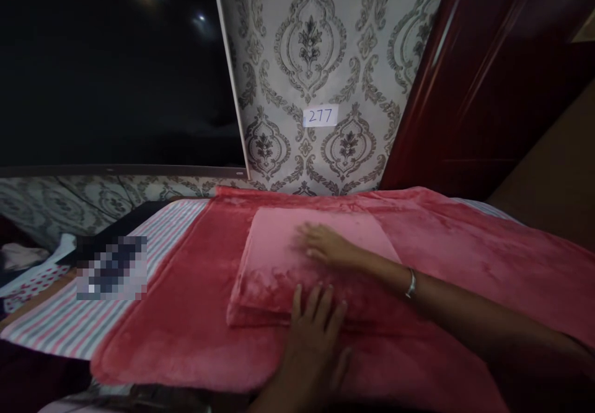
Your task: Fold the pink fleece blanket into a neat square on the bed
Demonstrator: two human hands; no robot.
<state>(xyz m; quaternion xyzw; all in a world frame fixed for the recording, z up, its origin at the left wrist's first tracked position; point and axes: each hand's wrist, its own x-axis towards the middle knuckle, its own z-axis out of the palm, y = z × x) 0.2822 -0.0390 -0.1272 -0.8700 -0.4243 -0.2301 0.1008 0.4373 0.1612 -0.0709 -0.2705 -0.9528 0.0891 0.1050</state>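
Observation:
A folded pink and red plush blanket [274,239] lies as a thick rectangle on a wider spread of red plush fabric [186,295]. My right hand [328,245] rests palm down on its pale upper face, fingers stretched out and slightly smeared by motion. A silvery bracelet [410,283] circles that wrist. Closer to me, my left hand [316,320] lies against the near edge of the folded blanket, its fingers apart and their tips on the fabric. Neither hand grips anything that I can see.
A striped cloth [60,332] shows beneath the fabric at left, with a pixelated dark object [114,267] on it. A large dark screen [111,72] stands at back left, a glossy dark red panel [465,78] at right. A paper marked 277 [320,116] is on the patterned wall.

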